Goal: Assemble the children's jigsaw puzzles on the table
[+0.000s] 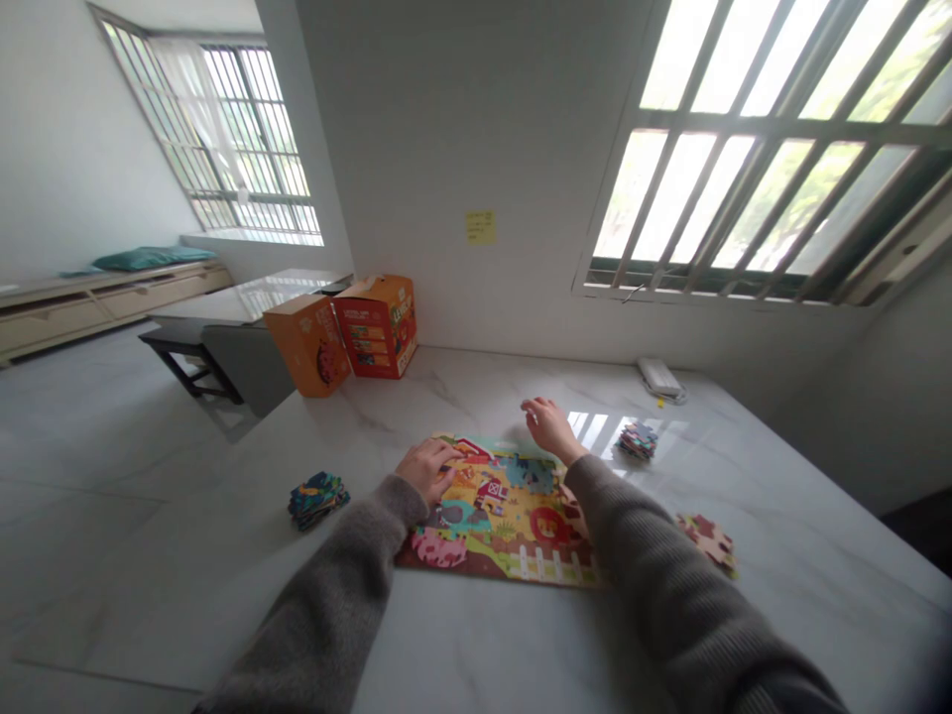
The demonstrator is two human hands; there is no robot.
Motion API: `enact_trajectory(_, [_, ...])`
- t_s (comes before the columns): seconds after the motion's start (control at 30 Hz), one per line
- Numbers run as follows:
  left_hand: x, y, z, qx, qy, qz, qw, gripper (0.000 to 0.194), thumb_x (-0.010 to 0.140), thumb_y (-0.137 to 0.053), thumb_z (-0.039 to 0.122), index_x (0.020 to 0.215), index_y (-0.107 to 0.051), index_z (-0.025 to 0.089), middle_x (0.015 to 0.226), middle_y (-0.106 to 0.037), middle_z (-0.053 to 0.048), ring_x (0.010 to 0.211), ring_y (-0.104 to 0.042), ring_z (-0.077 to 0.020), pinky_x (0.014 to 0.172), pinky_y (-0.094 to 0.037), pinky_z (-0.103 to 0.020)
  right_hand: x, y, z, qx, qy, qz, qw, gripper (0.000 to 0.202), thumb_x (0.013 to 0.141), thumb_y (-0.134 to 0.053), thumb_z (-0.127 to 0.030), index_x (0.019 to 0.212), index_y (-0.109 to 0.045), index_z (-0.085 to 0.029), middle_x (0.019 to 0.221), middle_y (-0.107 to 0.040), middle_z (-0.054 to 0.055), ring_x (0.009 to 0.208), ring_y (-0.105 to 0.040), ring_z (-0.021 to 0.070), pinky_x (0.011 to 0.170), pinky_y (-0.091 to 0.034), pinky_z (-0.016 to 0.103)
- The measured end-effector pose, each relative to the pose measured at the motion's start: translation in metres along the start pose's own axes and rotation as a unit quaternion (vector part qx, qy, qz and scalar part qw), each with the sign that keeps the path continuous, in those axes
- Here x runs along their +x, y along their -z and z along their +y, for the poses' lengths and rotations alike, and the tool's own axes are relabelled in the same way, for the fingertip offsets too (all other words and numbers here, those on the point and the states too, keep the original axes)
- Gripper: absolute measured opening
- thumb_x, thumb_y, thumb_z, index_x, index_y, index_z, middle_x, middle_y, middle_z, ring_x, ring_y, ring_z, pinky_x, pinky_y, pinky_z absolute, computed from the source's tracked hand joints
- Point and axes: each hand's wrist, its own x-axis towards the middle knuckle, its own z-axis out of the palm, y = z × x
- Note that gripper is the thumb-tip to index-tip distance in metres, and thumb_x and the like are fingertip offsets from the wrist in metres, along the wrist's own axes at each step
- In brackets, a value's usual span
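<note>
A farm-scene jigsaw puzzle [513, 535] lies flat on the white marble-patterned table, mostly assembled, with a red barn, a pink pig and a white fence on it. My left hand [427, 468] rests on its upper left edge, fingers stretched out and apart. Just beyond the puzzle's far edge is my right hand [550, 424], its fingers loosely bent and apart, with nothing visible in them. My right forearm covers part of the puzzle's right side. Several loose puzzle pieces [706, 543] lie to the right of that forearm.
One stack of puzzle pieces [318, 499] stands at the left, another stack [638, 440] at the right. Two orange boxes [376, 327] stand at the back left. A white device with a cord [658, 377] lies by the wall, below a barred window. A yellow note [480, 227] is on the wall.
</note>
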Motion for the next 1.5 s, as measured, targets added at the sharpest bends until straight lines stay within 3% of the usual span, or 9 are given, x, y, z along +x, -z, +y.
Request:
enact_trajectory(0.27, [0.000,-0.002,-0.002,-0.001,0.002,0.010,1.000,0.028,0.084,-0.056,0.020,0.109,-0.069,0.020,0.110,-0.067,-0.008,0.107,-0.058,-0.0247,0.094,-0.046,-0.039,0.030,-0.014,0.038,-0.007,-0.088,-0.020,0.996,0.041,0.102,-0.036,-0.031,0.136,-0.056,-0.022,0.133,-0.061,0.013,0.118,-0.053,0.0282,0.092,-0.043,0.041])
enact_trajectory(0.63, [0.001,0.000,0.000,-0.023,-0.004,0.004,1.000,0.027,0.085,-0.055,0.021,0.107,-0.069,0.019,0.106,-0.067,-0.009,0.102,-0.060,-0.0245,0.093,-0.048,-0.039,0.037,-0.012,0.039,-0.009,-0.083,-0.037,0.996,0.021,0.094,-0.053,-0.028,0.106,-0.069,-0.023,0.117,-0.065,0.009,0.108,-0.053,0.0248,0.087,-0.041,0.036])
enact_trajectory(0.87, [0.000,-0.001,-0.003,-0.025,-0.001,0.009,1.000,0.026,0.085,-0.056,0.021,0.107,-0.069,0.020,0.108,-0.067,-0.009,0.105,-0.059,-0.0250,0.095,-0.048,-0.040,0.033,-0.003,0.037,0.009,-0.049,0.009,0.999,0.037,0.090,-0.061,-0.027,0.126,-0.063,-0.018,0.118,-0.060,0.014,0.110,-0.053,0.0251,0.091,-0.040,0.034])
enact_trajectory(1.0, [0.001,-0.001,-0.002,-0.028,-0.002,0.016,0.999,0.026,0.085,-0.055,0.021,0.106,-0.069,0.019,0.108,-0.067,-0.009,0.105,-0.060,-0.0253,0.094,-0.049,-0.040,0.026,0.007,0.026,0.051,-0.014,0.016,0.998,0.021,0.094,-0.054,-0.026,0.100,-0.073,-0.017,0.100,-0.065,0.010,0.096,-0.058,0.0216,0.089,-0.041,0.033])
enact_trajectory(1.23, [0.004,0.012,0.020,-0.148,0.013,0.074,0.986,0.029,0.089,-0.055,0.025,0.116,-0.065,0.021,0.102,-0.070,-0.007,0.099,-0.063,-0.0220,0.094,-0.051,-0.038,-0.011,0.014,-0.038,0.184,0.019,-0.007,0.983,0.035,0.096,-0.048,-0.044,0.087,-0.068,-0.017,0.073,-0.064,0.001,0.063,-0.057,0.0135,0.060,-0.044,0.026])
enact_trajectory(1.27, [0.004,0.014,0.025,-0.181,0.028,0.086,0.979,0.032,0.089,-0.057,0.027,0.120,-0.062,0.021,0.100,-0.070,-0.006,0.096,-0.065,-0.0210,0.092,-0.052,-0.038,-0.019,0.015,-0.050,0.223,0.024,-0.013,0.974,0.035,0.096,-0.047,-0.046,0.090,-0.064,-0.017,0.073,-0.065,0.001,0.062,-0.057,0.0126,0.059,-0.045,0.025])
enact_trajectory(1.33, [0.003,0.017,0.033,-0.253,0.056,0.105,0.960,0.041,0.089,-0.059,0.031,0.128,-0.056,0.020,0.097,-0.071,-0.005,0.092,-0.067,-0.0193,0.086,-0.054,-0.035,-0.036,0.018,-0.072,0.434,0.029,-0.034,0.900,0.030,0.091,-0.056,-0.049,0.094,-0.058,-0.018,0.080,-0.069,0.002,0.066,-0.061,0.0130,0.060,-0.049,0.026])
enact_trajectory(1.4, [0.004,0.018,0.038,-0.326,0.071,0.114,0.936,0.043,0.089,-0.061,0.036,0.128,-0.055,0.019,0.095,-0.071,-0.005,0.089,-0.068,-0.0184,0.081,-0.055,-0.032,-0.052,0.024,-0.089,0.546,0.037,-0.068,0.834,0.031,0.086,-0.066,-0.048,0.090,-0.054,-0.020,0.084,-0.071,0.003,0.070,-0.064,0.0137,0.064,-0.052,0.028])
enact_trajectory(1.5, [0.004,0.014,0.041,-0.406,0.079,0.120,0.903,0.037,0.088,-0.063,0.040,0.117,-0.061,0.017,0.091,-0.071,-0.006,0.086,-0.068,-0.0178,0.077,-0.055,-0.030,-0.066,0.032,-0.104,0.594,0.021,-0.084,0.800,0.028,0.086,-0.068,-0.046,0.087,-0.055,-0.021,0.082,-0.071,0.003,0.068,-0.064,0.0136,0.066,-0.054,0.030])
